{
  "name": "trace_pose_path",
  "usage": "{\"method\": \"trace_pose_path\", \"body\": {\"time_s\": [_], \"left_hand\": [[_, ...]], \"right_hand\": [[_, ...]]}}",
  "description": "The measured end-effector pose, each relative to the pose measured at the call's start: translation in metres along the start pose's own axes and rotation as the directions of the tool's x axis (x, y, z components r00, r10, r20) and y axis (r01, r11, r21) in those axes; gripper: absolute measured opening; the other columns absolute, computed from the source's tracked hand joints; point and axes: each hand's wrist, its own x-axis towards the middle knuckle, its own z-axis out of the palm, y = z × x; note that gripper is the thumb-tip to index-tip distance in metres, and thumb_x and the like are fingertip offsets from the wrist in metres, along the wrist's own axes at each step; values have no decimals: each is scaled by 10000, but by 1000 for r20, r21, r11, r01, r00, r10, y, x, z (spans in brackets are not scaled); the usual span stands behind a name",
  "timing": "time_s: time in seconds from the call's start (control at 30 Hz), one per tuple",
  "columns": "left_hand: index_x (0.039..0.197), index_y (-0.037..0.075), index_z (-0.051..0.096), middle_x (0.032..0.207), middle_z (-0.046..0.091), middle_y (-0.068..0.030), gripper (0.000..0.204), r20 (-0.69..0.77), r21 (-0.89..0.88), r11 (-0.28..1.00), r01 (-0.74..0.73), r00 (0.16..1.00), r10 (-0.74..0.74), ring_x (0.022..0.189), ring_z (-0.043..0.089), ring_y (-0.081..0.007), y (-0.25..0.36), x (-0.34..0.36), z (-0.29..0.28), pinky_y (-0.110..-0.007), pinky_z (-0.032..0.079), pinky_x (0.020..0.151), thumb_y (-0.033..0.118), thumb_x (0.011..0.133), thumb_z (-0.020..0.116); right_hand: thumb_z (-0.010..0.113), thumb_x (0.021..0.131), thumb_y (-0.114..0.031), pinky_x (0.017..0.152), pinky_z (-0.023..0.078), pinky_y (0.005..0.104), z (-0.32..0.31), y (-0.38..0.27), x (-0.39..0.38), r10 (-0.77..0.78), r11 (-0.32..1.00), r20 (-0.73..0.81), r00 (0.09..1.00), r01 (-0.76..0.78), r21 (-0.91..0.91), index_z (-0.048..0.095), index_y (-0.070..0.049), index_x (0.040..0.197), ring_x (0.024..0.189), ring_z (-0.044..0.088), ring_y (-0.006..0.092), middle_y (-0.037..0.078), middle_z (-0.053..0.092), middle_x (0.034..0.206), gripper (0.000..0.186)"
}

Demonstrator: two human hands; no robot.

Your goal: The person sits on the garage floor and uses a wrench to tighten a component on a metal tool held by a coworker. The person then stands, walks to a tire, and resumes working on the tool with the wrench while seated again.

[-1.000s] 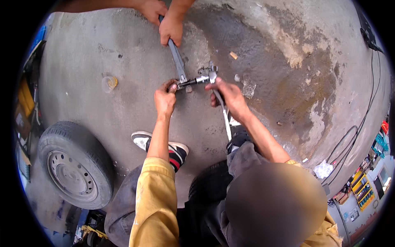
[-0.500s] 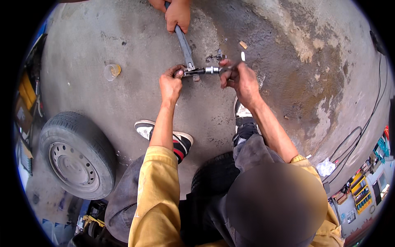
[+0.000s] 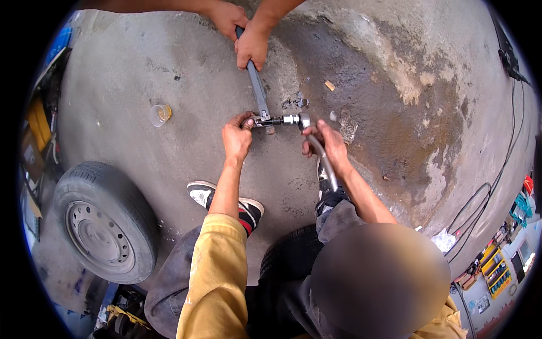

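Observation:
Thumb and fingers of my left hand [image 3: 237, 135] are closed on a small metal part [image 3: 258, 121] beside the jaw of a long grey wrench [image 3: 256, 86]. Another person's two hands [image 3: 252, 45] grip that wrench's shaft from the far side. A dark and silver socket [image 3: 289, 120] extends rightward from the metal part to the head of a ratchet wrench [image 3: 324, 157]. The ratchet's curved handle points back toward me. Curled around the handle near its head is my right hand [image 3: 332, 148]. My left fingers partly cover the small part.
A wheel with tyre [image 3: 105, 221] leans at the left. A clear cup [image 3: 161, 115] of yellowish liquid stands on the stained concrete floor [image 3: 197, 62]. Beneath me is a black tyre [image 3: 289, 252]. Cables [image 3: 486, 195] and a crumpled plastic bag [image 3: 444, 241] lie right.
My right hand has come nearer to me, and the ratchet handle now points toward me. My left hand keeps its hold. The other person's arms show more as the view has shifted.

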Motion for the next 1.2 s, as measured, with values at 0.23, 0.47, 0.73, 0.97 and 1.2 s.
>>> {"method": "trace_pose_path", "body": {"time_s": [0.23,0.47,0.73,0.97,1.2], "left_hand": [[994,2,667,904,689,-104,173,23,-211,973,94,996,-92,827,620,-157,-21,-6,4,-271,457,781,47,838,608],[1013,-11,651,911,680,-89,184,76,-194,978,82,995,-69,841,605,-140,-25,7,5,-260,452,783,44,845,599],[1034,-7,649,902,682,-88,202,64,-196,977,89,995,-78,829,604,-141,-29,6,1,-264,455,783,60,850,599],[1024,-17,648,916,677,-107,199,66,-224,972,72,996,-59,844,606,-152,-25,16,5,-266,451,795,48,841,603],[1025,-29,644,891,680,-101,205,74,-156,983,95,994,-84,819,599,-152,-24,7,0,-264,450,778,55,841,612]], "right_hand": [[409,942,-473,567,475,272,4,-9,12,38,998,-4,999,-38,39,643,17,913,567,561,142,69,598,642,544],[467,939,-418,575,493,277,0,55,7,-31,961,-1,1000,30,-273,643,26,899,652,606,153,110,629,714,479],[361,945,-509,695,490,345,16,-21,6,-33,978,89,995,14,210,558,-30,1117,666,566,176,102,589,730,545],[479,925,-450,663,493,281,14,11,8,84,997,-15,996,-83,3,589,46,1045,663,581,159,95,614,766,522],[374,953,-479,580,490,292,18,-8,13,-24,980,20,1000,19,197,626,-12,938,586,583,157,112,606,667,531]]}}
